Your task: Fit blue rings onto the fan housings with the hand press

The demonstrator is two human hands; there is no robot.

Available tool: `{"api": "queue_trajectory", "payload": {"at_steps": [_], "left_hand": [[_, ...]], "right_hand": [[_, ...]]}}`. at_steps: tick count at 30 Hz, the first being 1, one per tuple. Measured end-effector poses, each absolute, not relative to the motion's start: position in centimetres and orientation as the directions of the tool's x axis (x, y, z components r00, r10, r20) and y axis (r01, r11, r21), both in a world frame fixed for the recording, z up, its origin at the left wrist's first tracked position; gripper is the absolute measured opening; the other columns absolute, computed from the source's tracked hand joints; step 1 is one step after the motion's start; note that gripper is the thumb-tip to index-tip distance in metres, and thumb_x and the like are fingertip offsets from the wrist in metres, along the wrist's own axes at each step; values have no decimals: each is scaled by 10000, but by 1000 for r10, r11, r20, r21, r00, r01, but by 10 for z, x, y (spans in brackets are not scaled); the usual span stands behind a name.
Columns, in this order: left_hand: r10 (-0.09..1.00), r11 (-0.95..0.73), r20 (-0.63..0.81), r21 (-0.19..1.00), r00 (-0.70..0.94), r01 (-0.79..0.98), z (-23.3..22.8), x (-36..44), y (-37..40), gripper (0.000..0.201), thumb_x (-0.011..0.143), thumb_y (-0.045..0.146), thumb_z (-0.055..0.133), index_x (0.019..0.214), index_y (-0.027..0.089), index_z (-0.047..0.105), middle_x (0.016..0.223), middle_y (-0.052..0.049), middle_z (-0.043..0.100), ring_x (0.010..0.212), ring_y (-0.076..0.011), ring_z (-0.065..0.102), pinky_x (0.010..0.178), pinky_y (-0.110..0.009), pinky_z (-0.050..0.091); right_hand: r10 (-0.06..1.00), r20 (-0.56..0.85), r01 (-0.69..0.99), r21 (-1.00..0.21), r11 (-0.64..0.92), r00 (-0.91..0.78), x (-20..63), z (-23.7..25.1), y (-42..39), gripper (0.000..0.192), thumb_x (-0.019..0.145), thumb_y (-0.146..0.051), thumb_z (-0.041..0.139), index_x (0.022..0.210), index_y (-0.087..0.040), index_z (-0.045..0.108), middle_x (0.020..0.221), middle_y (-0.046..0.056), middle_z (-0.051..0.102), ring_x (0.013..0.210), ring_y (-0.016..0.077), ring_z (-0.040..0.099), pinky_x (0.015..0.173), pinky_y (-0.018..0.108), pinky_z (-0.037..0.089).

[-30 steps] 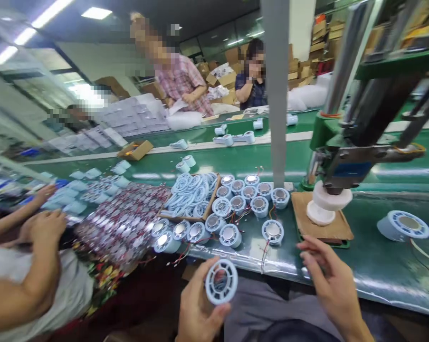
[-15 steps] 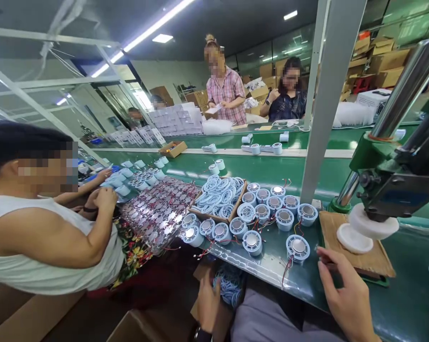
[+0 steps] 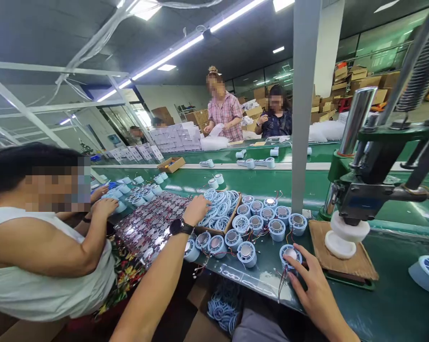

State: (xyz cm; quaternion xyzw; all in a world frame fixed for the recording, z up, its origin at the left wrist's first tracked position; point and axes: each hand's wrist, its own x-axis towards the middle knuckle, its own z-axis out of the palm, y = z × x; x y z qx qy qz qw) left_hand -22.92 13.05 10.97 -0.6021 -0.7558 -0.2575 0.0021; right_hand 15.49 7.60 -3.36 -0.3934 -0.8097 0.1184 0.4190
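The left hand (image 3: 197, 209) reaches out over the green worktop (image 3: 388, 299) to a box (image 3: 232, 219) of pale blue rings (image 3: 219, 205), its fingers curled down onto the rings at the box's 9 o'clock edge; whether the grip has closed on a ring I cannot tell. A dark watch (image 3: 178, 226) sits on that wrist. The right hand (image 3: 312, 287) lies on the worktop with its fingers spread and touching a round blue part (image 3: 290, 255) (metal disc on top, thin wires trailing from its 7 o'clock side), the grip apart, not clamped. That part stands alone, at 5 o'clock from a cluster of like parts (image 3: 260, 218) beside the box. At 3 o'clock from it a brown pad (image 3: 353, 263) carries a white disc (image 3: 337, 244) under a green press (image 3: 371, 190). At 9 o'clock from the box lies a sheet of red-wired pieces (image 3: 153, 221), and past it a seated person in a white vest (image 3: 43, 280) works with both hands.
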Motion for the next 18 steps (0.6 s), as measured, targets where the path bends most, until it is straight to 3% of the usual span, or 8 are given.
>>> {"api": "queue_trajectory", "payload": {"at_steps": [3, 6, 9, 11, 13, 15, 18], "left_hand": [[906, 152, 306, 408, -292, 900, 117, -227, 125, 306, 960, 352, 640, 1210, 177, 619, 1239, -87, 643, 1056, -231, 657, 906, -453, 562], [892, 159, 309, 469, -330, 869, 122, -215, 101, 278, 965, 391, 604, 1082, 150, 677, 1096, -88, 713, 978, -230, 682, 882, -437, 563], [908, 124, 264, 570, -324, 812, 114, -180, 68, 398, 932, 474, 535, 987, 140, 744, 904, -99, 781, 804, -244, 717, 738, -376, 594], [933, 85, 217, 643, -288, 761, 99, -143, 45, 453, 897, 503, 529, 1035, 140, 762, 888, -93, 801, 730, -239, 731, 642, -339, 599], [953, 45, 173, 734, -250, 678, 81, -104, 24, 468, 888, 507, 538, 1065, 141, 768, 901, -98, 808, 694, -227, 739, 591, -307, 597], [961, 7, 146, 834, -233, 551, 65, -70, 7, 444, 875, 520, 587, 1021, 151, 787, 888, -108, 808, 675, -227, 742, 581, -295, 601], [967, -29, 137, 897, -216, 441, 48, -39, -9, 410, 881, 543, 624, 979, 186, 801, 930, -110, 806, 779, -245, 762, 678, -299, 624]], "right_hand": [[750, 573, 531, -544, 650, -330, 155, -33, 76, 317, 970, -322, 502, 1218, -296, 697, 1393, 116, 555, 1213, 279, 592, 962, 448, 568], [736, 598, 516, -542, 663, -318, 155, -31, 76, 326, 950, -295, 530, 1235, -301, 690, 1387, 112, 563, 1229, 280, 584, 968, 443, 564], [685, 705, 501, -532, 683, -184, 156, -24, 69, 358, 921, -233, 564, 1255, -287, 680, 1344, 122, 586, 1206, 282, 592, 966, 453, 557], [689, 718, 426, -595, 681, -98, 155, -16, 57, 349, 916, -187, 563, 1226, -282, 692, 1263, 121, 631, 1151, 265, 620, 949, 426, 558], [797, 590, 253, -758, 601, -127, 150, -5, 41, 326, 939, -199, 550, 1224, -281, 683, 1172, 110, 669, 1023, 218, 664, 888, 363, 573], [910, 327, 19, -939, 343, -257, 143, 5, 27, 350, 966, -298, 546, 1306, -265, 619, 1130, 109, 677, 824, 158, 673, 747, 295, 582], [895, -13, -227, -966, -127, -446, 131, 13, 15, 548, 911, -521, 612, 1355, -207, 548, 994, 96, 672, 583, 90, 586, 519, 214, 495]]}}
